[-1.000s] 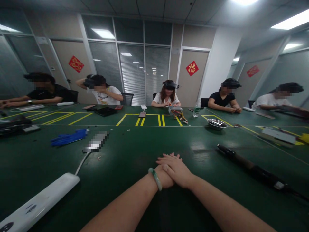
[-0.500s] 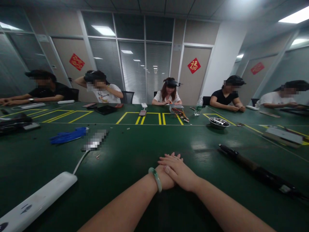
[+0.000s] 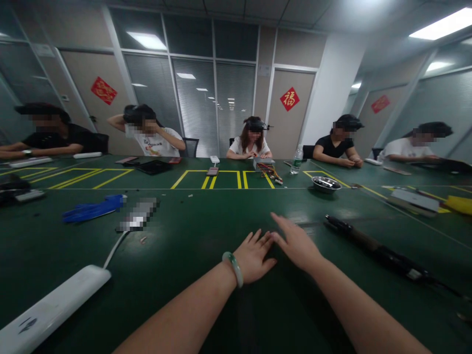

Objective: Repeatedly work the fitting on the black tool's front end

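Observation:
My left hand rests on the green table with its fingers spread, holding nothing. A pale green bangle circles that wrist. Just to the right, my right hand is raised slightly, fingers stretched out and empty. Its thumb side is close to the left fingertips; whether they touch I cannot tell. A black pen-shaped power screwdriver with a cable lies to the right of my right hand.
A white power strip lies at left, its cord running to a blurred phone-like object. Beyond are a blue glove, a metal bowl, a water bottle and a metal box with wires. Several people sit across the table.
My right hand has lifted off the back of my left hand and moved right and forward. My left fingers now show spread. The view has turned slightly right.

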Tool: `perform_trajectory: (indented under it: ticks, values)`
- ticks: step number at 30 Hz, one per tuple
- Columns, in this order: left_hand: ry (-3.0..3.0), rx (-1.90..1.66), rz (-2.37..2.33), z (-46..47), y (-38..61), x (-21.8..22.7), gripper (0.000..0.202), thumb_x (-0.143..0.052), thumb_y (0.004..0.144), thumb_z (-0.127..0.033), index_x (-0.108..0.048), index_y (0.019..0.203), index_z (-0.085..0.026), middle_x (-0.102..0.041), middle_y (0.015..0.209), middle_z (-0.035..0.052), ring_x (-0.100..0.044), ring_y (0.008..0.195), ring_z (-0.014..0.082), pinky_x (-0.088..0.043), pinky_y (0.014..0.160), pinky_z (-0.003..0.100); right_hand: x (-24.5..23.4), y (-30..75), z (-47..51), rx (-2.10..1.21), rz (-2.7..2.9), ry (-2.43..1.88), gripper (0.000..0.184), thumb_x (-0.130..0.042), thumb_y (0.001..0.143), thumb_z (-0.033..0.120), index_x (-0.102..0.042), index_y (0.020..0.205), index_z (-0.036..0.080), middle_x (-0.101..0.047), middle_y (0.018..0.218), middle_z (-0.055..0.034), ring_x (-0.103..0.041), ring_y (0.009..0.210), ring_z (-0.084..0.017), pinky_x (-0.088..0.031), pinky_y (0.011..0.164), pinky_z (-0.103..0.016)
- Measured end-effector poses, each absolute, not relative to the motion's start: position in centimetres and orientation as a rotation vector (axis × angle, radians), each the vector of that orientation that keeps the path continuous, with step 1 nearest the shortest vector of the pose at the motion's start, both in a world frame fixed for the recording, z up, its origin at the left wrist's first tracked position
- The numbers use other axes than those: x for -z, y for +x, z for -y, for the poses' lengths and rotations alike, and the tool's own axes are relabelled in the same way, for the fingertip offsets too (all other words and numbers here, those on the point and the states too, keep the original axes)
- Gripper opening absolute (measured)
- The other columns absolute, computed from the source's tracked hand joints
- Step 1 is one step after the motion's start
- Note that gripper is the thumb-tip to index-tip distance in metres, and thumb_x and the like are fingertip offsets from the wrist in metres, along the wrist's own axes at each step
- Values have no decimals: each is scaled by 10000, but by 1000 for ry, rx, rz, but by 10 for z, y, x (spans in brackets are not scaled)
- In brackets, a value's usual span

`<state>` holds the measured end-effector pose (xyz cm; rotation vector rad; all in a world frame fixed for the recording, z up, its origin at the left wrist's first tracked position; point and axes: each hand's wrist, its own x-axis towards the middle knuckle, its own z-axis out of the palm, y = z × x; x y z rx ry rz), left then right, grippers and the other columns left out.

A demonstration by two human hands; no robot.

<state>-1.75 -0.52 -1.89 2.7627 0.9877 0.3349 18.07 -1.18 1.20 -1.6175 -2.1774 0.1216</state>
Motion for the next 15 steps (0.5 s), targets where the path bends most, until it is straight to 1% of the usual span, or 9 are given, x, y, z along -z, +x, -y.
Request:
perform_trajectory:
  ticks: [2, 5, 6, 7, 8, 9, 11, 13, 15]
  values:
    - [2728, -297, -982, 4, -18, 17, 641, -252, 951, -576, -212, 1491, -232, -181, 1561, 53, -103, 1441, 268, -158, 1155, 502, -11, 235, 11, 108, 1909, -1896, 686, -361, 922, 537, -254, 1489, 166, -361, 1464, -124, -351, 1330, -281, -316, 1077, -458]
    - [2696, -280, -961, 2, -16, 18, 643, -223, 951, -593, -196, 1494, -250, -145, 1567, 44, -80, 1443, 268, -140, 1156, 496, 1, 338, 31, 438, 1539, -2237, 831, -358, 863, 629, -332, 1439, 30, -307, 1456, -247, -285, 1345, -390, -295, 1059, -528]
    - [2690, -282, -957, 2, -16, 18, 646, -217, 950, -597, -191, 1495, -253, -139, 1568, 42, -75, 1443, 269, -137, 1156, 494, 8, 372, 43, 488, 1440, -2339, 906, -385, 819, 687, -357, 1425, 15, -305, 1438, -289, -278, 1333, -435, -309, 1022, -560]
    - [2686, -286, -955, 2, -16, 19, 647, -213, 949, -600, -189, 1496, -255, -137, 1568, 41, -73, 1443, 270, -135, 1156, 494, 15, 403, 57, 494, 1374, -2412, 967, -432, 761, 739, -389, 1413, 26, -317, 1419, -314, -300, 1308, -466, -340, 970, -574]
    - [2682, -290, -952, 2, -17, 19, 649, -212, 948, -602, -190, 1496, -256, -138, 1568, 41, -72, 1443, 272, -135, 1155, 495, 21, 431, 70, 448, 1340, -2461, 1005, -484, 708, 767, -412, 1406, 47, -352, 1386, -330, -361, 1261, -481, -379, 909, -569]
    - [2679, -295, -950, 2, -17, 19, 648, -214, 947, -603, -192, 1495, -257, -142, 1567, 40, -74, 1443, 273, -135, 1154, 497, 28, 454, 83, 373, 1332, -2472, 1000, -522, 675, 776, -439, 1397, 89, -418, 1330, -333, -442, 1189, -481, -412, 846, -560]
    - [2671, -310, -955, 3, -17, 20, 644, -222, 948, -600, -204, 1493, -258, -152, 1565, 40, -84, 1442, 275, -137, 1153, 499, 38, 485, 101, 209, 1417, -2411, 910, -547, 655, 773, -495, 1357, 197, -542, 1220, -267, -560, 1040, -437, -452, 766, -535]
    - [2665, -332, -969, 3, -17, 21, 638, -227, 949, -597, -221, 1488, -257, -162, 1563, 43, -96, 1441, 275, -142, 1151, 500, 42, 497, 108, 122, 1505, -2348, 802, -539, 664, 766, -547, 1289, 263, -594, 1161, -192, -600, 965, -383, -476, 741, -496]
    - [2664, -344, -972, 3, -16, 21, 651, -227, 945, -609, -216, 1489, -252, -165, 1562, 48, -104, 1440, 276, -145, 1147, 503, 42, 498, 105, 125, 1534, -2338, 761, -536, 670, 763, -571, 1248, 269, -597, 1159, -162, -599, 966, -353, -482, 741, -457]
